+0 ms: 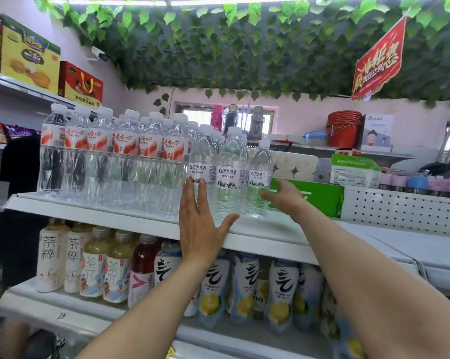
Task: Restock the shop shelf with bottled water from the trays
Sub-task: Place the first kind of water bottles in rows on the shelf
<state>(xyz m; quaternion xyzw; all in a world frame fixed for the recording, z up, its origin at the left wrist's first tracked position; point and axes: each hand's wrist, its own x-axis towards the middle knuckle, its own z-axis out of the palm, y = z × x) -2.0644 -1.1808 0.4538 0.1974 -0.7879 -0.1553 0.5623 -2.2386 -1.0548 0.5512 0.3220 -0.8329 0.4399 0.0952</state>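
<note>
Two bare forearms rise from the bottom edge toward the upper white shelf (pixel 94 216). Left hand (pixel 200 229) is held flat against the shelf's front, fingers straight and together, thumb spread wide to the right; it holds nothing. Its fingertips lie over the lower label of the first of three mountain-label water bottles (pixel 230 174), though actual contact cannot be confirmed. Right hand (pixel 283 196) reaches in from the right, fingers stretched out and loose, also holding nothing, its fingertips just beside the lower body of the third bottle.

These three clear bottles with white caps stand upright in a row near the shelf's front edge, right of centre, with more of the same behind them. Filling the shelf's left half is a packed block of red-and-white-label water bottles (pixel 125 149), also upright. At the shelf's right end, behind the right hand, sits a green carton (pixel 322 200), and beyond it a white perforated panel (pixel 400 211).

Under the shelf, a lower tier carries pale tea bottles (pixel 50 255) on the left, a red drink bottle (pixel 143 268) in the middle, and lemon drink bottles (pixel 280 294) to the right.

Behind the shelf are wrapped toilet rolls (pixel 293 164) and stacked red buckets (pixel 344 128). Above the shelf on the left rest a yellow box (pixel 29 55) and a red box (pixel 80 84). Green leaf garlands (pixel 218 47) cover the ceiling, with a red banner (pixel 379 60) hanging at upper right.
</note>
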